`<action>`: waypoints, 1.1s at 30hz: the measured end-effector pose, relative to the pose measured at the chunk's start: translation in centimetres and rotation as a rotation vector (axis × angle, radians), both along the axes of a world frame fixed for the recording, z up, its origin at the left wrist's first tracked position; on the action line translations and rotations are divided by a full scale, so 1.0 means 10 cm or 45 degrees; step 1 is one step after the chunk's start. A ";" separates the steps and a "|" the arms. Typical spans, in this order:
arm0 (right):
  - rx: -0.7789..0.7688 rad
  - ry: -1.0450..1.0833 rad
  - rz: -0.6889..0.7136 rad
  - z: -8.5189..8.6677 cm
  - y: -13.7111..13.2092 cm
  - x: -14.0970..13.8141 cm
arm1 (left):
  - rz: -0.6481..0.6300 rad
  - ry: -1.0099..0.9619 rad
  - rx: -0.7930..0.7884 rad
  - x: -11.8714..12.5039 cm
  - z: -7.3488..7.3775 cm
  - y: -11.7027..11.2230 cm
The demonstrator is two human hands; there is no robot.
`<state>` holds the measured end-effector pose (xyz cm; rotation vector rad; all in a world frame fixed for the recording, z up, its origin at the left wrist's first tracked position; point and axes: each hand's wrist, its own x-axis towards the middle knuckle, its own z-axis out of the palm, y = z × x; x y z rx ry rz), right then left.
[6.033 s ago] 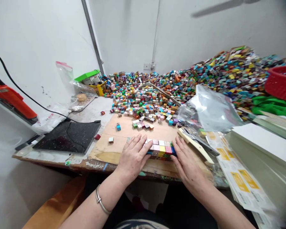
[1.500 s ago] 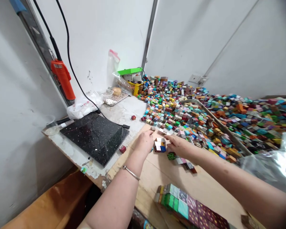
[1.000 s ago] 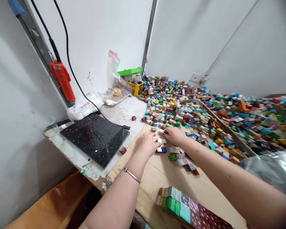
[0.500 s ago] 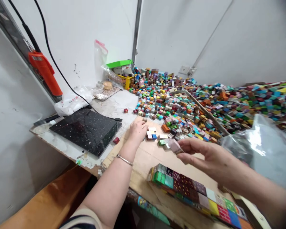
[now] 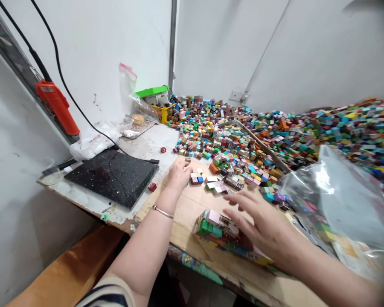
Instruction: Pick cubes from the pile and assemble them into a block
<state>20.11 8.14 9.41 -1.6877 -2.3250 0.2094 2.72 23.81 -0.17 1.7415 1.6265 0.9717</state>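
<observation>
My left hand [image 5: 178, 174] rests on the board with its fingers curled, a small brown block [image 5: 187, 160] at its fingertips; what lies under the fingers is hidden. Just right of it sits a small cluster of white, brown and blue blocks [image 5: 197, 180]. My right hand [image 5: 251, 215] has its fingers apart and nothing in them, above a long row of stacked coloured blocks [image 5: 208, 228] near the table edge. A pale pink block [image 5: 213, 216] lies on top of that row's left end. Part of the row is hidden by my right hand. White and green blocks [image 5: 216, 186] lie beyond it.
A big heap of coloured blocks [image 5: 307, 132] fills the back and right. A clear plastic bag [image 5: 336, 192] lies at right. On the left are a black speckled slab [image 5: 113, 177], a white bag [image 5: 94, 138] and a hanging orange power tool [image 5: 57, 106].
My right hand has moved down toward the row and let go of the pink block, which now lies on the row. My left hand has stayed in place. The view has shifted slightly.
</observation>
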 end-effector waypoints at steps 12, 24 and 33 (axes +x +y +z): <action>-0.223 -0.562 -0.368 -0.49 0.96 -0.06 | -0.056 -0.025 -0.033 0.01 -0.04 0.04; -0.262 -0.032 -0.278 -0.22 0.75 0.26 | -0.034 -0.029 0.022 0.02 -0.09 0.07; -0.377 0.276 -0.545 0.15 0.37 0.49 | -0.033 -0.050 0.150 0.01 0.01 0.02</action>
